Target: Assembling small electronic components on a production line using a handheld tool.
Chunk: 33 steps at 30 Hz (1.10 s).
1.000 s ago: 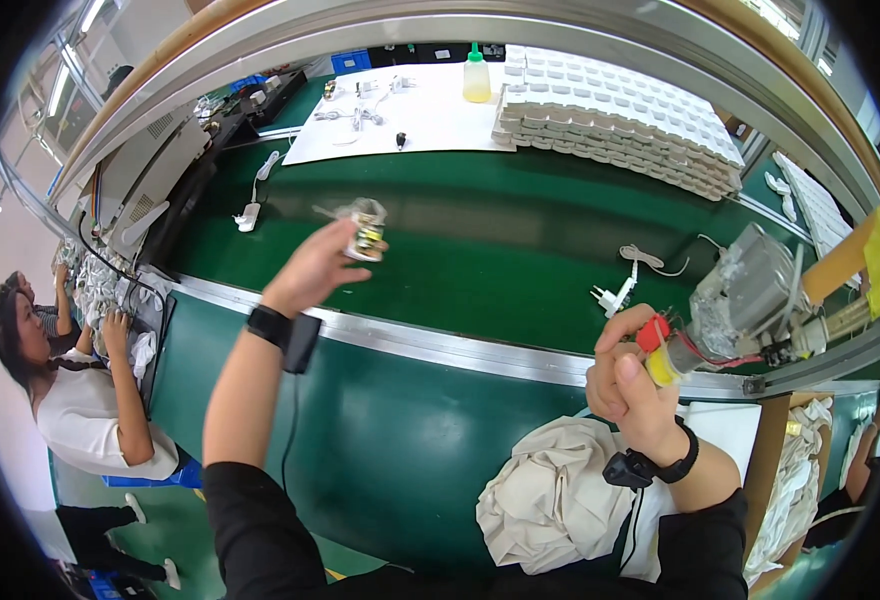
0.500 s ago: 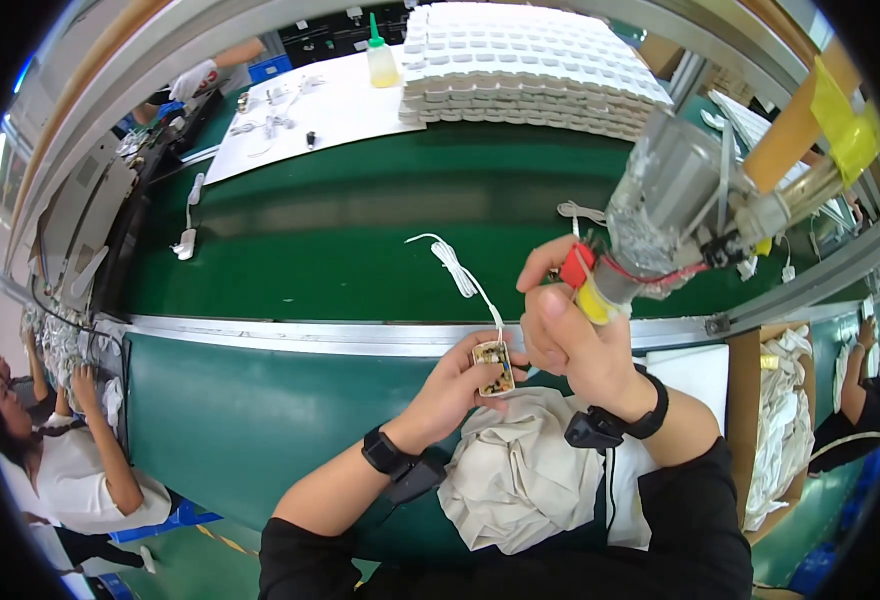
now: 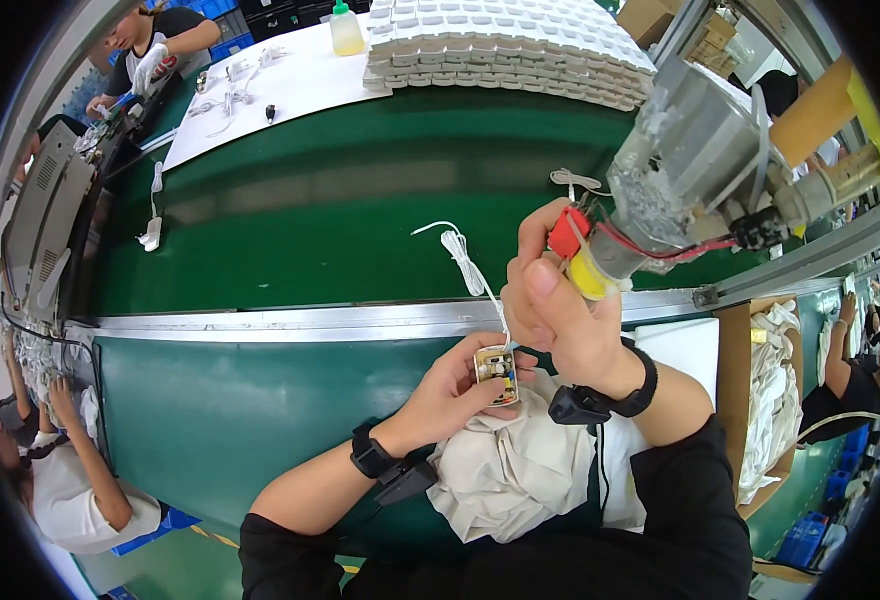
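My left hand (image 3: 438, 405) is closed round a small white adapter casing (image 3: 497, 398), its open side up and a circuit board showing inside, the thumb over its lower part. From its far end a white cable (image 3: 463, 265) runs out, coiled and tied, onto the green belt. Raised just beyond it, my right hand (image 3: 575, 335) has its fingers curled round the tip of a hanging dispenser-like tool (image 3: 695, 145), by its red switch-like piece (image 3: 568, 232) and yellow-wrapped collar (image 3: 588, 275). Clear plastic wraps the tool's grey body. Its outlet is hidden behind my fingers.
Below my hands lies a bundled cream cloth (image 3: 510, 475). A metal rail (image 3: 290, 326) divides the bench from the belt (image 3: 310, 240). White trays (image 3: 510, 50) are stacked at the back beside a bottle (image 3: 346, 30). At right stands a carton (image 3: 735, 400) of white parts. Co-workers sit left and right.
The whole view has shifted, so the bench and belt appear a little further left and up. Both hands keep their holds. More of a gloved co-worker shows at the far left.
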Motion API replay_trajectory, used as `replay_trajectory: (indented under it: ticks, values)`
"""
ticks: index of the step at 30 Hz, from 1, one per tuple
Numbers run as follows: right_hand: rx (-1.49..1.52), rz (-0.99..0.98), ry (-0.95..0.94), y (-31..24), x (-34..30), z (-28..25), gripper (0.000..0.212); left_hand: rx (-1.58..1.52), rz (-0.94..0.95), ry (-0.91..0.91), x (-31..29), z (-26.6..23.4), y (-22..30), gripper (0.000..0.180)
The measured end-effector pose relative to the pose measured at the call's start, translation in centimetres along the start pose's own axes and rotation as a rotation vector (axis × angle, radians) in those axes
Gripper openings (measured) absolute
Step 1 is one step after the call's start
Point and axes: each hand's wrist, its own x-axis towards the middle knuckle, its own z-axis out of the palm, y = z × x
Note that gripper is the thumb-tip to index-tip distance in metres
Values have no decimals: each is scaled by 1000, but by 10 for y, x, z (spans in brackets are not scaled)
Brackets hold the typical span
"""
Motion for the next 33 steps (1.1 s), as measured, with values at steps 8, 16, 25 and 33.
replay_trajectory:
  ticks: [8, 16, 25, 33]
  values:
    - [-18, -10, 3, 1, 2, -3, 30, 3, -8, -13, 1, 0, 2, 40]
    - [-9, 41, -3, -8, -1, 4, 31, -43, -47, 127, 3, 0, 3, 40]
    - [-11, 27, -74, 0, -8, 5, 30, -195, 30, 221, 6, -10, 10, 41]
    - [-39, 47, -70, -1, -7, 3, 31, -217, 30, 192, 5, -9, 11, 41]
